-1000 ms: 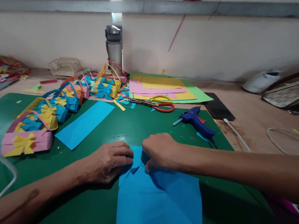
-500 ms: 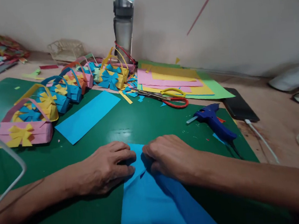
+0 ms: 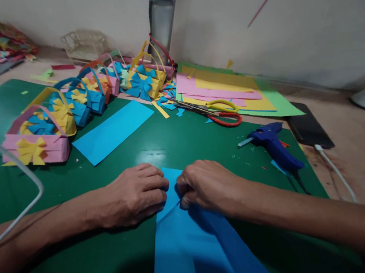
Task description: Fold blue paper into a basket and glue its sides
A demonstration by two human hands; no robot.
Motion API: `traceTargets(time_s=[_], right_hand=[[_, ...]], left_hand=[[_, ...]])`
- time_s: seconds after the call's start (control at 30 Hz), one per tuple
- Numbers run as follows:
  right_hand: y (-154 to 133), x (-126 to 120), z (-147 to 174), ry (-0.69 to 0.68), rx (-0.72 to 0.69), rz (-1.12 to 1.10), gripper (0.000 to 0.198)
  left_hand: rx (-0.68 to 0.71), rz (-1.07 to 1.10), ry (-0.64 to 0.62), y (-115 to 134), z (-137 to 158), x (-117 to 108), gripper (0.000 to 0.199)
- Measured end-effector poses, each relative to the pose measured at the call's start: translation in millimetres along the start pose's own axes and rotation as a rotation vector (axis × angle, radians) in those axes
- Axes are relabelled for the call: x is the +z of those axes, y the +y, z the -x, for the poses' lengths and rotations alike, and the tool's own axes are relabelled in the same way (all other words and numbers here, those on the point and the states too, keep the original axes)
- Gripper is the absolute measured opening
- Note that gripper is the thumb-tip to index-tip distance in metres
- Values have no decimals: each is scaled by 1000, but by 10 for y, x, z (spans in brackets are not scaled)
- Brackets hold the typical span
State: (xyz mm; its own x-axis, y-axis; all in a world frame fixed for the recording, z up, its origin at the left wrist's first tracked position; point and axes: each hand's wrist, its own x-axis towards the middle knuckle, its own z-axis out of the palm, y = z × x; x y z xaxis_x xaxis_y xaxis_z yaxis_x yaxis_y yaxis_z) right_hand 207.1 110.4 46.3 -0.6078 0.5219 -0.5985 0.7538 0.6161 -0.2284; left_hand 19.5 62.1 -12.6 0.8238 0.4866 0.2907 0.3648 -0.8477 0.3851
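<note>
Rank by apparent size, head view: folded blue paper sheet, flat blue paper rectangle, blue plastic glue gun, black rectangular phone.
1. Folded blue paper sheet
2. Flat blue paper rectangle
3. Blue glue gun and black phone: too alike to rank.

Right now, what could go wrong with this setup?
1. Blue sheet: its right side looks raised beside the right hand, so pressing there might crease it crooked.
2. White cable: it loops across the view of the left forearm and could snag; contact can't be told.
3. Glue gun: it lies beyond the right forearm, so an outward sweep might knock it.
</note>
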Motion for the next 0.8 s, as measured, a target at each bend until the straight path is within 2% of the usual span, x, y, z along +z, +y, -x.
traceTargets(time_s=[0.1, 0.27, 0.4, 0.6, 0.8], right_hand=[[-22, -8, -6, -5, 12, -29, 9], [-84, -20, -19, 26, 55, -15, 11], [-97, -42, -29, 14, 35, -6, 17], [-45, -92, 34, -16, 70, -28, 22], [48, -122, 67, -63, 62, -169, 17]], left_hand=[[-20, 14, 35, -7, 27, 35, 10], [10, -47, 1, 53, 16, 9, 30], [36, -29, -45, 101, -10, -18, 23], [6, 75, -8, 49, 22, 75, 19], [-65, 150, 22, 45, -31, 96, 17]])
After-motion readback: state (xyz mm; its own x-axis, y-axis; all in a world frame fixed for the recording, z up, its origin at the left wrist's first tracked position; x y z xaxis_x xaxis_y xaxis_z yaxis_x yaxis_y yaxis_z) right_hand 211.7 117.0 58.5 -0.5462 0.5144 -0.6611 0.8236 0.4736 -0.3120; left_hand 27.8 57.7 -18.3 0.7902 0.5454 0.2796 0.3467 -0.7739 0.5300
